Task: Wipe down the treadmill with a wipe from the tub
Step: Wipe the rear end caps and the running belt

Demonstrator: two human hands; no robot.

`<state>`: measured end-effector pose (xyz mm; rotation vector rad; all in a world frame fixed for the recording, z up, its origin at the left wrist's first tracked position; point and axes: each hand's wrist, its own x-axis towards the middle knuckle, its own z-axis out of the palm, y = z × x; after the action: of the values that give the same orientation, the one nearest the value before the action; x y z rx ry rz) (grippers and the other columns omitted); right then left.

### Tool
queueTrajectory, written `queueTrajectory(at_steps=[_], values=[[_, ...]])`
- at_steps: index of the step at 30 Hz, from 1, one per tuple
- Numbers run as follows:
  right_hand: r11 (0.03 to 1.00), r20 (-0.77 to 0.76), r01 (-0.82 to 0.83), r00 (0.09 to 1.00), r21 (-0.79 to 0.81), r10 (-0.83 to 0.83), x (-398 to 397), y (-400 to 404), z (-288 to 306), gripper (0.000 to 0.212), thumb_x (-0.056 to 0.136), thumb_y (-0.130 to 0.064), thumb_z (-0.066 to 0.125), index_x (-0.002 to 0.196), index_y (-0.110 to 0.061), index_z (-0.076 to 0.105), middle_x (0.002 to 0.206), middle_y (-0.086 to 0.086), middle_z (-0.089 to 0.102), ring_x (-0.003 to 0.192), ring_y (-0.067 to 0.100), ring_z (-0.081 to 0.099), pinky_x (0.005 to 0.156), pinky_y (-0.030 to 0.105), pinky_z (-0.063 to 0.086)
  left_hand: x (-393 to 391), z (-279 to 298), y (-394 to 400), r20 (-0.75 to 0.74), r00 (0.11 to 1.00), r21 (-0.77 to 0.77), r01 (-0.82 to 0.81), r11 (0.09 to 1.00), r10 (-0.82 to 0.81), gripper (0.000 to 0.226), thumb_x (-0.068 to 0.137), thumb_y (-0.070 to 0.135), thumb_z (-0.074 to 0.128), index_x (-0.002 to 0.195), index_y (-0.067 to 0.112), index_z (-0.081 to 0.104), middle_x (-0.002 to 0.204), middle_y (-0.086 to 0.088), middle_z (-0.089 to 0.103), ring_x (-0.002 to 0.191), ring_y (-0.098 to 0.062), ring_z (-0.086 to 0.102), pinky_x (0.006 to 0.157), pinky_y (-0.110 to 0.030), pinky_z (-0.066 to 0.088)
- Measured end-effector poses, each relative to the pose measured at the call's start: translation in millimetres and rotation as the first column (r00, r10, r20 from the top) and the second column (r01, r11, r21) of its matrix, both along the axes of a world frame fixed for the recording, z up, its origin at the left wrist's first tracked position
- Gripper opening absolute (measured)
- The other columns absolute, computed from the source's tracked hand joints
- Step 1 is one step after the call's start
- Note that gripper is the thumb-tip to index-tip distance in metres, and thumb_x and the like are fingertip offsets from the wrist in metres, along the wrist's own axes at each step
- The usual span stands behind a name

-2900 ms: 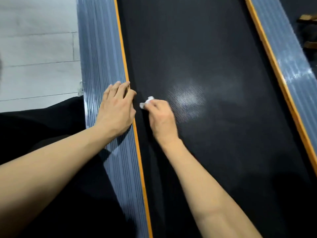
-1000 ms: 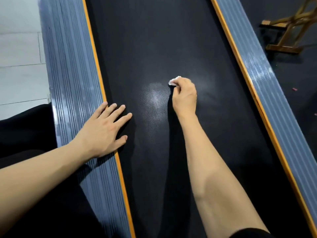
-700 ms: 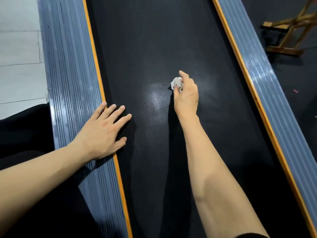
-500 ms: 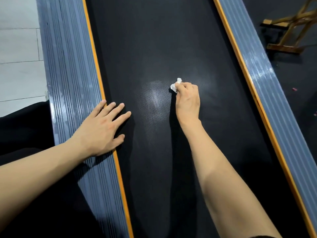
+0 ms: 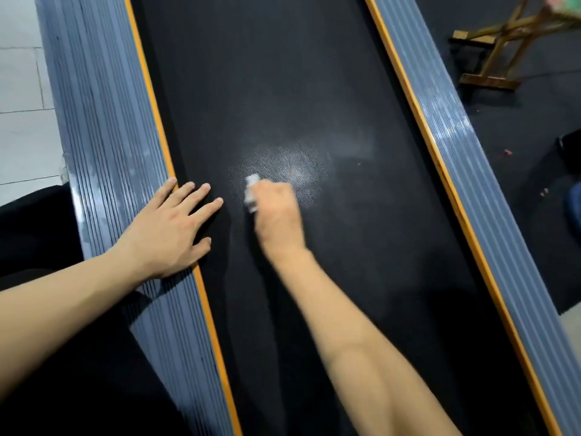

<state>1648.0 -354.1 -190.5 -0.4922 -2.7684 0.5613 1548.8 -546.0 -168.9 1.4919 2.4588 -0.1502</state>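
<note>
While the left hand (image 5: pixel 169 228) stays flat on the treadmill belt (image 5: pixel 283 73) edge, the right hand (image 5: pixel 276 212), squeezing the balled wipe (image 5: pixel 251 191), has slid closer to it, so wiping goes on.

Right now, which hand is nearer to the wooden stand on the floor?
Right. The right hand is mid-belt with the wipe; the left hand rests at the far rail, farther from the wooden stand.

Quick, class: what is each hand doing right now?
Left hand: open, flat across the side rail and belt.
Right hand: gripping the wipe against the belt.
</note>
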Motion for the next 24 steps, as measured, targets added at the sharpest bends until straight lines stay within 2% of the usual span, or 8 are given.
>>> queueTrajectory(at_steps=[2,4,6,9,14,18,21,24], values=[[0.962,0.012,-0.259,0.966,0.08,0.259,12.6,-16.8,-4.9,0.022,0.104,-0.014,0.05,0.115,-0.008,0.069,0.099,0.005,0.067,0.085,0.028,0.06,0.079,0.039,0.048,-1.1,0.3,-1.8,-0.006,1.0,-0.009,0.013,1.0,-0.013,0.077,0.087,0.057,0.032,0.152,0.017,0.046,0.155,-0.017,0.045,0.146,-0.037,0.039,0.126,-0.041,-0.006],[0.955,-0.036,-0.262,0.962,0.139,0.269,20.9,28.5,-6.2,0.021,0.104,-0.02,0.054,0.114,-0.013,0.071,0.097,0.002,0.07,0.082,0.026,0.063,0.075,0.042,0.05,-3.1,0.5,-2.7,-0.009,1.0,-0.01,0.018,1.0,-0.018,0.077,0.088,0.056,0.032,0.153,0.018,0.045,0.156,-0.017,0.045,0.146,-0.037,0.038,0.126,-0.041,-0.006],[0.992,-0.006,0.037,0.999,0.122,-0.036,38.2,103.0,2.7,0.016,0.1,-0.013,0.058,0.102,-0.014,0.074,0.09,0.006,0.07,0.081,0.029,0.066,0.076,0.042,0.053,-4.0,-0.5,-3.9,-0.001,1.0,-0.004,0.02,1.0,-0.02,0.077,0.088,0.056,0.032,0.154,0.018,0.043,0.157,-0.016,0.042,0.148,-0.036,0.037,0.126,-0.042,-0.004],[0.854,0.137,0.519,0.843,0.05,-0.52,88.3,205.9,19.7,0.03,0.092,-0.004,0.052,0.113,-0.012,0.072,0.11,0.017,0.069,0.106,0.035,0.062,0.091,0.032,0.047,-1.2,-2.7,-2.1,-0.014,1.0,-0.019,0.002,1.0,-0.002,0.078,0.088,0.058,0.03,0.155,0.019,0.041,0.159,-0.015,0.04,0.149,-0.035,0.034,0.127,-0.049,0.006],[0.667,-0.007,0.73,0.673,-0.149,-0.739,78.2,208.5,12.3,0.022,0.101,-0.016,0.053,0.111,-0.016,0.072,0.109,0.002,0.071,0.102,0.018,0.062,0.075,0.004,0.038,2.0,-1.7,1.0,-0.007,1.0,-0.017,-0.024,1.0,0.024,0.078,0.089,0.058,0.031,0.153,0.016,0.045,0.157,-0.017,0.043,0.147,-0.038,0.037,0.125,-0.054,0.013],[0.742,-0.089,0.632,0.745,-0.224,-0.661,47.1,191.1,7.2,0.027,0.096,-0.016,0.055,0.117,-0.022,0.072,0.115,-0.004,0.07,0.107,0.014,0.063,0.095,0.021,0.046,2.0,-5.2,0.6,-0.008,1.0,-0.022,-0.027,0.999,0.027,0.077,0.089,0.058,0.031,0.154,0.017,0.044,0.158,-0.016,0.041,0.148,-0.037,0.036,0.125,-0.054,0.014],[0.862,-0.142,0.484,0.853,-0.15,-0.503,24.8,163.8,0.3,0.027,0.088,-0.002,0.055,0.101,-0.014,0.076,0.104,0.0,0.074,0.097,0.021,0.063,0.088,0.017,0.039,3.5,-6.0,2.4,-0.009,0.999,-0.018,-0.042,0.999,0.041,0.077,0.089,0.059,0.032,0.153,0.017,0.045,0.158,-0.015,0.042,0.148,-0.037,0.036,0.125,-0.055,0.015],[0.962,-0.229,0.264,0.935,-0.063,-0.271,1.6,109.8,-5.3,0.018,0.086,0.005,0.058,0.086,-0.008,0.071,0.086,0.004,0.073,0.082,0.02,0.059,0.082,0.029,0.043,3.8,-6.2,3.9,-0.002,0.998,-0.016,-0.059,0.998,0.059,0.077,0.089,0.059,0.032,0.152,0.018,0.046,0.157,-0.014,0.043,0.147,-0.036,0.037,0.125,-0.055,0.014]])
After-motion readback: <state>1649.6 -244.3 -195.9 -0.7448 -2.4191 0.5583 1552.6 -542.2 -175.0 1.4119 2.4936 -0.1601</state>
